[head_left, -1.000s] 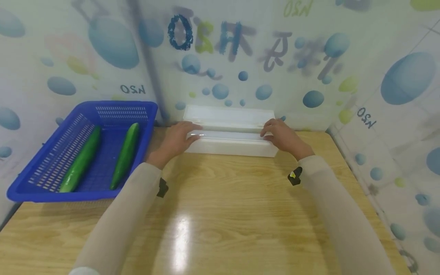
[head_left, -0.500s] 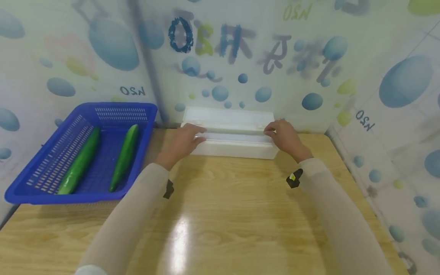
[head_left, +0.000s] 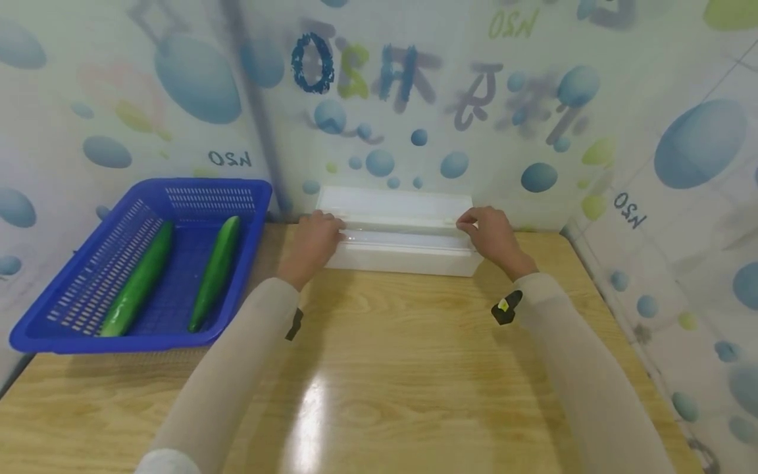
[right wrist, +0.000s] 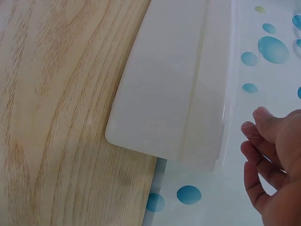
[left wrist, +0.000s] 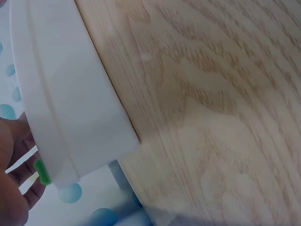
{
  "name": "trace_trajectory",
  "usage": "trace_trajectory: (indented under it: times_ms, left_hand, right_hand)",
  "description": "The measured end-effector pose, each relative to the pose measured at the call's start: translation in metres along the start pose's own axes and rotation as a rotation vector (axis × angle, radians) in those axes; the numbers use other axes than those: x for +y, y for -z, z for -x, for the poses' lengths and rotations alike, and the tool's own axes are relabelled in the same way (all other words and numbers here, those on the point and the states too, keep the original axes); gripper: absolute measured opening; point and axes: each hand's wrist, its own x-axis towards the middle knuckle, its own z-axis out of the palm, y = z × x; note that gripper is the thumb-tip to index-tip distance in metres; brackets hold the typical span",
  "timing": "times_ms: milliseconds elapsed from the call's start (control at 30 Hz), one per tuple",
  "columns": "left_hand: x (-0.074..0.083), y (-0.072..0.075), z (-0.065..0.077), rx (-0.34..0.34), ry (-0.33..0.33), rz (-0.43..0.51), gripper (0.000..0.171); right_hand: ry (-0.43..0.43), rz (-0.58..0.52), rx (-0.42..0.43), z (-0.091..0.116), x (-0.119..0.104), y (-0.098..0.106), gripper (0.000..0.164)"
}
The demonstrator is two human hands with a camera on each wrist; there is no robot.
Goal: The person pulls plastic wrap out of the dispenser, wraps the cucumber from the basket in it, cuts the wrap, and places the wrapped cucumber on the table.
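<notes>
A long white cling film dispenser (head_left: 405,258) lies at the back of the table, its lid (head_left: 393,201) raised against the wall. Clear cling film (head_left: 379,238) glints along its opening. At the dispenser's left end, my left hand (head_left: 316,238) has its thumb and fingers drawn together at the film. The left wrist view shows those fingers partly hidden behind the dispenser, beside a small green piece (left wrist: 42,171). My right hand (head_left: 496,238) pinches the film's edge at the right end; a clear sheen crosses its fingertips (right wrist: 249,129) in the right wrist view.
A blue plastic basket (head_left: 139,345) stands at the left of the wooden table (head_left: 408,368). Two cucumbers, one left (head_left: 139,280) and one right (head_left: 214,273), lie in it. A patterned wall (head_left: 379,105) rises right behind the dispenser, and another closes off the right side.
My left hand has shifted slightly right, and its thumb and fingers, spread half a second ago, have closed together. My right thumb and forefinger have also come together. The dispenser has stayed nearly in place.
</notes>
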Motion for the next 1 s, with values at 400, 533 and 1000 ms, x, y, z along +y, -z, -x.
trace_trajectory:
  times_ms: [400,533,1000]
  left_hand:
    - [-0.014,0.008,-0.002,0.032,0.022,0.001,0.01]
    - [-0.015,0.012,-0.006,0.063,0.017,-0.002,0.01]
    - [-0.017,0.028,-0.013,0.165,-0.003,0.058,0.008]
  right_hand:
    - [0.012,-0.001,0.038,0.002,0.001,-0.001,0.019]
    - [0.012,-0.001,0.055,0.001,0.001,-0.001,0.018]
    - [-0.004,-0.002,0.095,0.001,-0.001,0.005,0.017]
